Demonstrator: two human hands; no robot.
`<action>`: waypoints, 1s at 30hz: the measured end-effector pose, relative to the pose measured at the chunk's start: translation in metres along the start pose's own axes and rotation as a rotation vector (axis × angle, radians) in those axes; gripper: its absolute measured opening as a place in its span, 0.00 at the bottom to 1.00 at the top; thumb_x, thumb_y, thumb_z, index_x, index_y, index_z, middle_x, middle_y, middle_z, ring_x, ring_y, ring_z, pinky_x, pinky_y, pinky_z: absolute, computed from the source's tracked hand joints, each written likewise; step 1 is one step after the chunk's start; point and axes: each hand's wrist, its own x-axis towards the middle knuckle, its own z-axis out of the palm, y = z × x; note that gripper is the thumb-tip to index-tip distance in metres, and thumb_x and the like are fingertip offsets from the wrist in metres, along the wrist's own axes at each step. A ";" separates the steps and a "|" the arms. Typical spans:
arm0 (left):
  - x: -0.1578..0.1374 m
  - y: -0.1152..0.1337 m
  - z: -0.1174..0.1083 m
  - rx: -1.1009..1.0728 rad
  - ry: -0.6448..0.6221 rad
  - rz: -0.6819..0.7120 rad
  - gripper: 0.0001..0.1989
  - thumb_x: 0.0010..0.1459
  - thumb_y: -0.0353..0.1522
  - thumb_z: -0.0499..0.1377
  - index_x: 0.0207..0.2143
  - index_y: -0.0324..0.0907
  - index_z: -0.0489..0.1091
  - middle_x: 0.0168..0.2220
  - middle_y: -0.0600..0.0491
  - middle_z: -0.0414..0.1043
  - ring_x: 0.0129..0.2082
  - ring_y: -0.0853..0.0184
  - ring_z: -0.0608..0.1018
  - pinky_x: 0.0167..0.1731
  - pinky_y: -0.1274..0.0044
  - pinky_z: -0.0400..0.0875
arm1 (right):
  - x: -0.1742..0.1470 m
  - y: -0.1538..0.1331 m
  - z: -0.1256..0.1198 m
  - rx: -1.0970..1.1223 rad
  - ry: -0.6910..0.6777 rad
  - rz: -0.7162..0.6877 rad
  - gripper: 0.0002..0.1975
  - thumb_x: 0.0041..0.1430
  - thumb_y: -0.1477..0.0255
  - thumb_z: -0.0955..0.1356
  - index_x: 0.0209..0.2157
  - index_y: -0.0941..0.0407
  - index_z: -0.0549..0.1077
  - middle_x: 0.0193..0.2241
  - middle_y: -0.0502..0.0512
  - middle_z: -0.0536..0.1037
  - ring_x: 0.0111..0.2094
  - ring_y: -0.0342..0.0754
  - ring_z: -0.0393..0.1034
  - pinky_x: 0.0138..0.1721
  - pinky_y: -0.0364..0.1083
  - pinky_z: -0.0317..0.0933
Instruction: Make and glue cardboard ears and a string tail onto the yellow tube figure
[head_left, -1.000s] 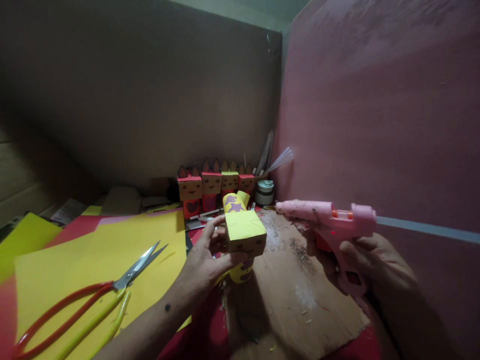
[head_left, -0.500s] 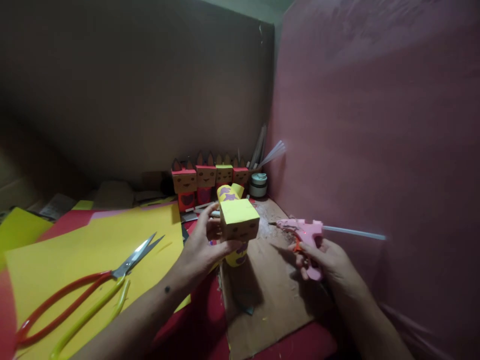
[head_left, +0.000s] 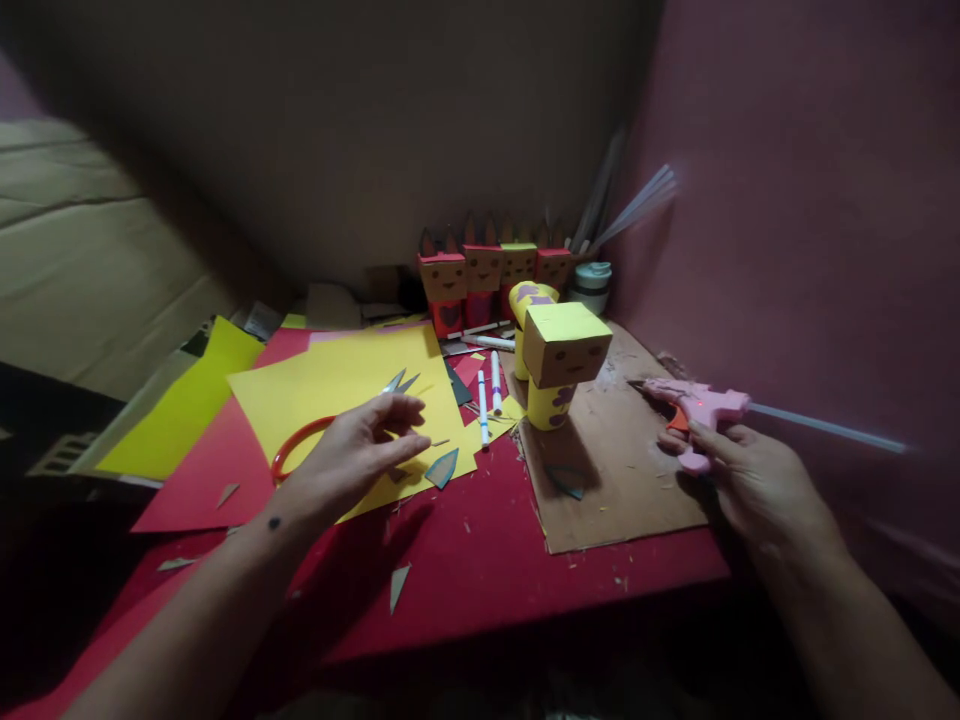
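Note:
My right hand (head_left: 750, 475) grips a pink glue gun (head_left: 697, 405), its nozzle pointing left and a clear glue stick (head_left: 825, 425) jutting from its back. My left hand (head_left: 379, 440) hovers over the yellow paper (head_left: 352, 355), fingers apart and nothing in them. Partly hidden beneath that hand are scissors (head_left: 304, 435) with a red handle. A small pointed cardboard piece (head_left: 442, 468) lies just right of its fingers. On the cardboard sheet (head_left: 630, 490) stands a box-headed figure (head_left: 566, 355) with a yellow top and yellow body; another pointed piece (head_left: 568, 482) lies before it.
Several finished-looking box figures (head_left: 484, 270) with pointed ears line the back wall. A yellow tube (head_left: 520, 345) stands behind the nearer figure. Markers (head_left: 482, 405) and paper scraps lie mid-table. A lidded jar (head_left: 592, 285) and glue sticks (head_left: 637, 210) are in the back corner.
My left hand has let go of the box-headed figure and moved left over the yellow paper. The figure now stands on the cardboard. The view has shifted; my right hand still holds the glue gun.

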 end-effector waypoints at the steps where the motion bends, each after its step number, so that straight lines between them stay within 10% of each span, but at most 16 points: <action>1: -0.003 -0.005 0.000 0.038 -0.019 -0.002 0.19 0.46 0.43 0.64 0.38 0.42 0.73 0.38 0.47 0.76 0.36 0.59 0.77 0.36 0.69 0.71 | -0.002 0.003 -0.001 -0.009 0.047 -0.027 0.09 0.44 0.73 0.74 0.30 0.58 0.74 0.26 0.54 0.75 0.23 0.43 0.69 0.15 0.37 0.59; 11: 0.007 -0.034 0.024 0.328 -0.102 0.135 0.17 0.43 0.40 0.64 0.37 0.45 0.72 0.32 0.48 0.75 0.32 0.56 0.75 0.30 0.71 0.62 | -0.034 0.028 -0.008 -0.283 0.293 -0.368 0.24 0.48 0.66 0.71 0.46 0.58 0.66 0.45 0.62 0.71 0.45 0.53 0.71 0.44 0.52 0.67; 18: 0.011 -0.026 0.021 0.310 -0.146 0.173 0.11 0.46 0.41 0.61 0.20 0.45 0.69 0.23 0.54 0.71 0.26 0.62 0.71 0.27 0.74 0.61 | -0.045 0.029 -0.010 -0.860 0.129 -0.609 0.15 0.50 0.73 0.67 0.42 0.56 0.75 0.45 0.63 0.66 0.49 0.60 0.64 0.53 0.59 0.60; 25: 0.003 -0.003 0.006 0.097 -0.087 0.022 0.13 0.49 0.45 0.58 0.28 0.47 0.76 0.30 0.51 0.77 0.25 0.63 0.73 0.27 0.71 0.66 | -0.051 -0.003 0.009 -1.070 0.078 -0.692 0.12 0.57 0.70 0.66 0.41 0.57 0.77 0.47 0.66 0.68 0.50 0.63 0.60 0.53 0.62 0.56; 28: 0.001 0.009 0.009 -0.001 -0.062 0.013 0.12 0.47 0.46 0.61 0.27 0.49 0.78 0.35 0.52 0.78 0.33 0.61 0.74 0.31 0.72 0.67 | -0.059 -0.011 0.037 -1.135 -0.425 -0.571 0.12 0.61 0.71 0.64 0.43 0.57 0.75 0.43 0.62 0.71 0.47 0.56 0.65 0.50 0.54 0.60; 30: 0.000 0.020 0.014 -0.023 -0.062 0.050 0.12 0.46 0.46 0.62 0.26 0.49 0.78 0.31 0.52 0.77 0.31 0.63 0.73 0.29 0.73 0.65 | -0.058 -0.010 0.054 -1.148 -0.518 -0.529 0.11 0.58 0.72 0.67 0.41 0.59 0.75 0.43 0.63 0.71 0.46 0.56 0.66 0.48 0.52 0.61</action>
